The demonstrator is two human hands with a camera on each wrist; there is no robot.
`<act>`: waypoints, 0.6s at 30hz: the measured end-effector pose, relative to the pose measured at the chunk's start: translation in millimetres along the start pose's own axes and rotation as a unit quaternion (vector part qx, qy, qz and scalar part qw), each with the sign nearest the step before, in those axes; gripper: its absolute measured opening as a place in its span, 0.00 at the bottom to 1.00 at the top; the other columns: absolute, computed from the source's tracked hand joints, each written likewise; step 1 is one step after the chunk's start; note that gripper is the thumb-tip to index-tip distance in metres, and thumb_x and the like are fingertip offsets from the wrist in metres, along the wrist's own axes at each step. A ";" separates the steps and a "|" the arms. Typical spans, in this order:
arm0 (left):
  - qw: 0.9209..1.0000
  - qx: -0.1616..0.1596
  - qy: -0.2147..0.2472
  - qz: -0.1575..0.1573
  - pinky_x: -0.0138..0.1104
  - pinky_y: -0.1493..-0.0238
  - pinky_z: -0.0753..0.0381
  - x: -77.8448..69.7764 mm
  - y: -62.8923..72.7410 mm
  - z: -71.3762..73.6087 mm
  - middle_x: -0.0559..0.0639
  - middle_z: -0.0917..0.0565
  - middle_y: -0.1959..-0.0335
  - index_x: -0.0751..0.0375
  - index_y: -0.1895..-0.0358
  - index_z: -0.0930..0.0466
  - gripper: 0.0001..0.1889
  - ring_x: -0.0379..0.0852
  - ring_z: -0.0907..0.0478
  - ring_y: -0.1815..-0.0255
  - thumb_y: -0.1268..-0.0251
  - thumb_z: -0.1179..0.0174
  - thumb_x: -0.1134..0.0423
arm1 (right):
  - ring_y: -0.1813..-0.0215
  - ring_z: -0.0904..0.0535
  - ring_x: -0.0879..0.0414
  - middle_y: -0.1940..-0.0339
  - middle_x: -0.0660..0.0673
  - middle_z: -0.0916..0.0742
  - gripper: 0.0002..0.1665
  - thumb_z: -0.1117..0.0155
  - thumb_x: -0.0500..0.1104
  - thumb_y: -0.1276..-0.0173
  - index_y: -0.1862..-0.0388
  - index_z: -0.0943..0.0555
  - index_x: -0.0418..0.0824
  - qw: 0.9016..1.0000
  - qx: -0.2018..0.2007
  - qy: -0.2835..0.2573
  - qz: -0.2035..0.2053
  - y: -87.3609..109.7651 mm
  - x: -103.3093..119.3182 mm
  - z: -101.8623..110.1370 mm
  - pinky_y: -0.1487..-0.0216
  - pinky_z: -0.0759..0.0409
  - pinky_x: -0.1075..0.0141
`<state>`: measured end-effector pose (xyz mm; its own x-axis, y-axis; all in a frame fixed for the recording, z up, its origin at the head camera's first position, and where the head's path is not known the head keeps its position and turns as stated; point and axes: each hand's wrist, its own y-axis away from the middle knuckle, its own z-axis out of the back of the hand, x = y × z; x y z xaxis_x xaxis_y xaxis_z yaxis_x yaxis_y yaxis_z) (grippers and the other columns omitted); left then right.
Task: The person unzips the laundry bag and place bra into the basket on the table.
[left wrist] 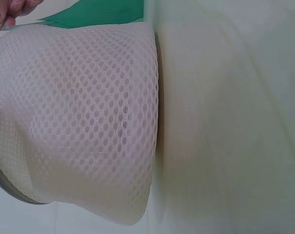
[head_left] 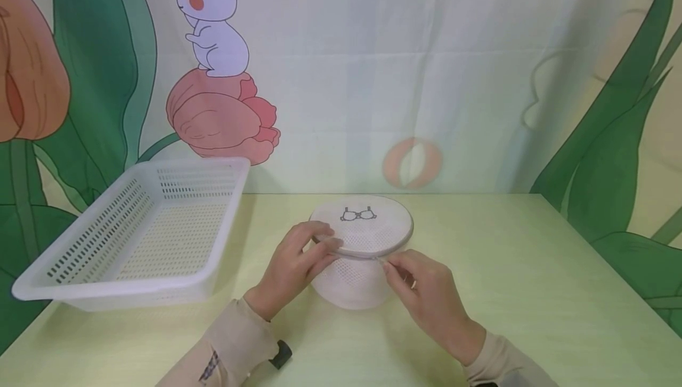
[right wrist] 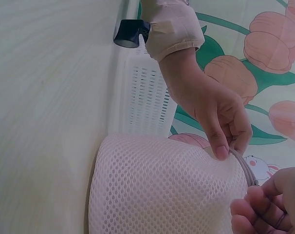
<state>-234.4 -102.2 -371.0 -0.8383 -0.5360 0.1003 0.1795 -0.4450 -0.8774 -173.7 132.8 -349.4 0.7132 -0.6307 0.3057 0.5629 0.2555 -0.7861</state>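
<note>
A round white mesh bra wash bag [head_left: 351, 283] stands upright on the table, its flat lid [head_left: 373, 230] printed with a small bra outline. A grey zipper [head_left: 367, 254] runs round the lid's edge. My left hand [head_left: 295, 260] pinches the lid's rim at the left, thumb below and fingers on top. At the front right, my right hand [head_left: 426, 292] pinches the zipper's end, where the pull is mostly hidden by the fingertips. In the right wrist view both hands meet the zippered rim of the mesh bag [right wrist: 162, 190]. Mesh fills much of the left wrist view.
A white perforated plastic basket [head_left: 208, 280] stands left of the bag, with its slotted bottom showing. The pale yellow-green table [head_left: 533, 292] reaches back to a printed curtain [head_left: 341, 79] with a rabbit and tulips.
</note>
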 end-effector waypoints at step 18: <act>1.000 0.001 0.002 0.006 0.40 0.48 0.21 2.6 1.0 2.3 0.56 0.20 0.56 0.58 0.59 0.19 0.11 0.52 0.23 0.53 0.30 0.45 0.55 | 0.75 0.28 0.71 0.80 0.54 0.20 0.07 0.33 0.29 0.44 0.73 0.18 0.40 1.000 -0.002 0.002 0.000 0.0 -0.8 -1.0 0.76 0.28 0.80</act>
<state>-235.1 -105.7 -370.5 -0.8385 -0.5378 0.0871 0.1910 -0.4399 -0.8775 -174.7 132.5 -350.2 0.7109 -0.6345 0.3034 0.5612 0.2518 -0.7884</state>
